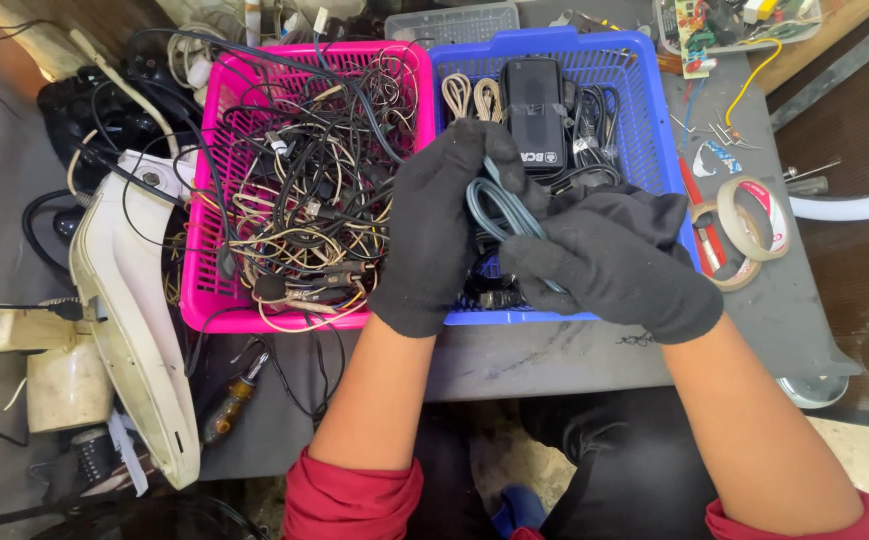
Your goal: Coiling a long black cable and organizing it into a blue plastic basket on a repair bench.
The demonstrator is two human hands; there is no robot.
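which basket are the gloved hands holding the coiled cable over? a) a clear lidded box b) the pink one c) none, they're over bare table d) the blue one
d: the left hand and right hand, both in black gloves, hold the light blue coiled cable over the blue basket, with the pink basket of tangled wires to their left.
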